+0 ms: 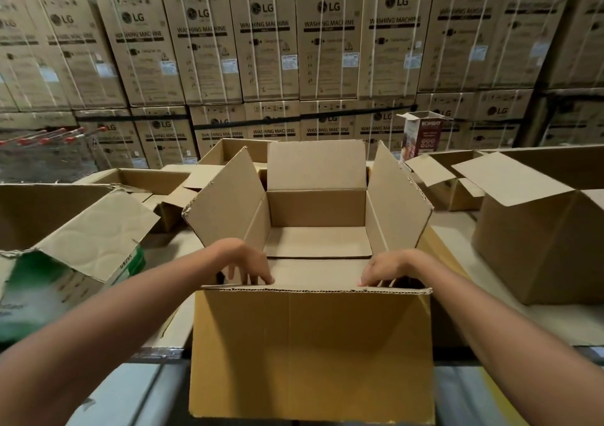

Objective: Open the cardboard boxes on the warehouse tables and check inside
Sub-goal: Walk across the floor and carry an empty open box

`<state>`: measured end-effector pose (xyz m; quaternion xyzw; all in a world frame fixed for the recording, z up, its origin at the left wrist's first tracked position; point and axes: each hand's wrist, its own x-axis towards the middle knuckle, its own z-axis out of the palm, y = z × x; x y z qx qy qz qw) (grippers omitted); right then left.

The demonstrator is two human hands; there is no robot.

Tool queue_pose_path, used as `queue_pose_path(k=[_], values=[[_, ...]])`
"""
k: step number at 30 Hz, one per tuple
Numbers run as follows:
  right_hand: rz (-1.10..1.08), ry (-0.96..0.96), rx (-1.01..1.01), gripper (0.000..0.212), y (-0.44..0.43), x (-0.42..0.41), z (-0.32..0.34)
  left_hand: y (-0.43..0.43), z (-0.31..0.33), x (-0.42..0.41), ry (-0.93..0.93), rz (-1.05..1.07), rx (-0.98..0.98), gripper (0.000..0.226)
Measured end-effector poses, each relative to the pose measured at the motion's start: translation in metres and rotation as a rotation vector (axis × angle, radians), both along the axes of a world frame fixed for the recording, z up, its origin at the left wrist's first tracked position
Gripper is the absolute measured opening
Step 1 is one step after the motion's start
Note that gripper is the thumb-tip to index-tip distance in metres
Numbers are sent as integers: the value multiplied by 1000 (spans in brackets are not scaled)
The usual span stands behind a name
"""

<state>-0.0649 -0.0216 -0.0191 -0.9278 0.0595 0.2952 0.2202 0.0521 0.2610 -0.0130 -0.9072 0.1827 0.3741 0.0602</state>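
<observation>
The left hand [250,267] and right hand [384,270] grip the cardboard box's [317,208] near flap [310,344].

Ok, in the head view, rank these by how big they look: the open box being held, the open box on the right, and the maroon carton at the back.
1. the held open box: largest, though it is also nearest the camera.
2. the open box on the right: partly cut off by the frame edge.
3. the maroon carton: smallest, but also farthest away.

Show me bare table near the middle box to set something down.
Bare table in front of the right box; a narrow strip between the middle box and the green-printed box. Behind the middle box, open boxes crowd it.
</observation>
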Motion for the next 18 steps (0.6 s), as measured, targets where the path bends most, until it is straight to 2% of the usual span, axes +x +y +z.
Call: queue_pose_path(k=[3, 7, 11, 12, 14, 16, 18], values=[[27, 35, 77, 45, 5, -11, 31, -4, 26, -15, 65, 15, -104, 52], [139, 82, 159, 68, 28, -27, 60, -20, 57, -44, 98, -53, -321, 59], [286, 41, 80, 88, 55, -40, 62, -39, 49, -72, 104, -143, -320, 60], [296, 10, 72, 88, 59, -44, 60, -43, 41, -78, 37, -202, -303, 57], [292, -56, 81, 72, 61, -50, 59, -46, 31, -86, -102, -277, -290, 54], [284, -96, 98, 60, 59, -53, 61, -46, 28, -83, -116, -270, -297, 54], [283, -110, 99, 62, 59, -54, 63, -43, 28, -77, -51, -229, -317, 57]])
